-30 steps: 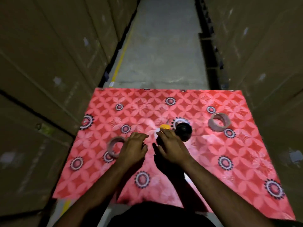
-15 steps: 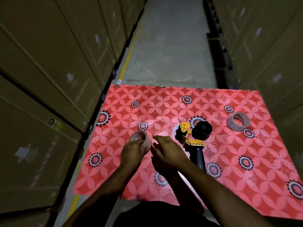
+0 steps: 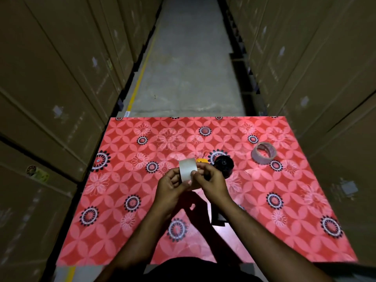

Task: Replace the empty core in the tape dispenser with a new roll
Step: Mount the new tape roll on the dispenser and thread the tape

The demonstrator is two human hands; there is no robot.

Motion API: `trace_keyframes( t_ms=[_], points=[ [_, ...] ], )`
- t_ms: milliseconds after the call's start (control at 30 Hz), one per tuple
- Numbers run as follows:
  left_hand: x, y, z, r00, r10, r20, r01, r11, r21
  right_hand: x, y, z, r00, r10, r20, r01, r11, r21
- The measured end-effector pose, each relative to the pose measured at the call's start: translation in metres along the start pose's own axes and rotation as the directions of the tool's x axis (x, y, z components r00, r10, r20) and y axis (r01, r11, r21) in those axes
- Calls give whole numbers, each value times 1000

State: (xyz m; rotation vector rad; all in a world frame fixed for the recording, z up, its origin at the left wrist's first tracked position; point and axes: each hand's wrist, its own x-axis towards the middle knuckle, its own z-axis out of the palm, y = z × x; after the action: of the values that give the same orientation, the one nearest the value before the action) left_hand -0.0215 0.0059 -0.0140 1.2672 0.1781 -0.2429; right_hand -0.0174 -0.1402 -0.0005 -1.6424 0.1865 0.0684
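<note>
A pale roll of tape (image 3: 187,169) is held up above the table between both hands, its outer band facing me. My left hand (image 3: 169,188) grips it from the left and below. My right hand (image 3: 211,183) grips its right side, thumb on the band. Behind my right hand lies the tape dispenser (image 3: 223,164), with a black round hub and a yellow part; its dark handle (image 3: 217,216) shows below my right wrist. Most of the dispenser is hidden by my hands. A second ring of tape (image 3: 263,153) lies flat at the table's right.
The table carries a red flower-patterned cloth (image 3: 130,159). Tall stacks of brown cartons (image 3: 50,88) close in on both sides. A concrete aisle (image 3: 189,68) with a yellow floor line runs away beyond the table's far edge.
My left hand picked the roll up from the table's left and brought it to the middle. My right hand left the dispenser and joined on the roll. The camera view shifted.
</note>
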Motion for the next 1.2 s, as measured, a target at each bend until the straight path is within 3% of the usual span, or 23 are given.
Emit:
trace_keyframes(
  t_ms=[167, 500, 700, 967, 1200],
  points=[
    [-8, 2, 13, 995, 60, 85, -77, 974, 214, -6, 2, -11, 999, 33, 39, -39, 987, 156],
    [-12, 1, 41, 999, 9, -35, -7, 999, 43, -13, 8, -37, 991, 7, 132, -37, 974, 225],
    [-15, -4, 47, 1000, 7, 27, -9, 997, 72, -10, 5, -40, 998, 26, 49, -36, 978, 206],
    [-13, -6, 48, 1000, 18, -22, -18, 1000, -5, -18, 6, -43, 991, 13, 132, -41, 977, 211],
    [-23, -6, 46, 999, 16, 52, -16, 1000, -3, -24, 12, -46, 992, 27, 122, -52, 977, 209]
  ],
)
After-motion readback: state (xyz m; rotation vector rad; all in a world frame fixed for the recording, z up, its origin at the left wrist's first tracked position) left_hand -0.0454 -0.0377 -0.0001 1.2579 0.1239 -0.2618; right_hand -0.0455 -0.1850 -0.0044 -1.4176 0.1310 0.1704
